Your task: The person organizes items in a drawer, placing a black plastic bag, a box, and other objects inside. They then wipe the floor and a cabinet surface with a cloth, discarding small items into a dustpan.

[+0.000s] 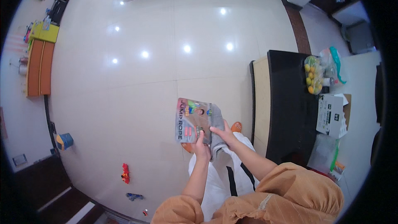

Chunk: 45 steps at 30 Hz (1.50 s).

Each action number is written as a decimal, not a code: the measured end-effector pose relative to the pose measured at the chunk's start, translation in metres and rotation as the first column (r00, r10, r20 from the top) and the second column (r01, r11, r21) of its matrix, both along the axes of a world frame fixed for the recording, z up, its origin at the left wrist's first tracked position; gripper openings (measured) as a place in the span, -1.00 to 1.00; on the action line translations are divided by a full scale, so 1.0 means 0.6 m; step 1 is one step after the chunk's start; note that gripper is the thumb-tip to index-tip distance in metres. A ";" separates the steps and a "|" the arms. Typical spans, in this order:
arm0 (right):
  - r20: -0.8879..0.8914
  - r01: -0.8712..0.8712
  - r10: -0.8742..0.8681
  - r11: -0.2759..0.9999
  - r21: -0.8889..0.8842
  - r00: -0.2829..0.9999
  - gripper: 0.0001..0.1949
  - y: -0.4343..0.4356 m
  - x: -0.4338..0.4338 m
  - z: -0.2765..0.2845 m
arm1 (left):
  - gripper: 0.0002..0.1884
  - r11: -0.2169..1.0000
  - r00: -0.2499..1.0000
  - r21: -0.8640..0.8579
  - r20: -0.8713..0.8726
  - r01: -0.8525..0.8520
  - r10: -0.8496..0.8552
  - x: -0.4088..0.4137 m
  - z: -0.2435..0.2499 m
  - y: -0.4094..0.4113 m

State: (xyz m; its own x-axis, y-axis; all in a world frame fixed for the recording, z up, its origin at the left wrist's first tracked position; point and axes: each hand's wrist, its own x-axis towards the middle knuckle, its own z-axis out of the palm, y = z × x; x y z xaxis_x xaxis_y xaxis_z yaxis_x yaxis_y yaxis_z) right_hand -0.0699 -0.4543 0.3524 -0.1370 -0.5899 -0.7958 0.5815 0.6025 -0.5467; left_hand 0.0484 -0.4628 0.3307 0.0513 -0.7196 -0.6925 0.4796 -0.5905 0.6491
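Note:
A flat, partly clear plastic jump rope package (186, 124) is held out in front of my legs, its print turned sideways. My left hand (202, 147) grips its near edge, thumb on top. A folded grey cloth (217, 115) lies along the right side of the package and hangs down towards my lap. With thumb over the package edge, my right hand (226, 135) holds the cloth and package together. The fingers of both hands are hidden underneath.
On the right stands a black-topped counter (289, 105) with a bag of yellow fruit (313, 76) and an open carton (331, 116). Toys, one a red figure (125, 173) and one a blue-grey piece (134, 196), lie on the tiled floor. A small blue bin (64, 141) stands by the left wall.

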 end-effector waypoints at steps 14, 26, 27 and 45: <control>-0.112 -0.343 0.325 0.891 -0.296 0.939 -0.41 -0.224 0.411 0.221 | -0.52 0.999 0.984 -0.041 -0.178 -0.029 0.022 0.430 0.270 -0.207; -0.138 -0.553 0.546 0.739 -0.384 0.826 -0.59 -0.415 0.741 0.289 | -0.54 0.864 0.278 -0.481 0.859 0.151 0.430 0.737 0.365 -0.291; -0.177 -0.561 0.539 0.725 -0.399 0.823 -0.60 -0.430 0.795 0.284 | -0.56 0.860 0.025 -0.408 0.907 0.307 0.421 0.800 0.375 -0.302; -0.346 -0.922 0.933 -0.043 -0.384 0.100 -0.49 -0.801 1.322 0.364 | -0.23 0.922 0.561 -0.296 0.732 -0.250 0.387 1.293 0.390 -0.561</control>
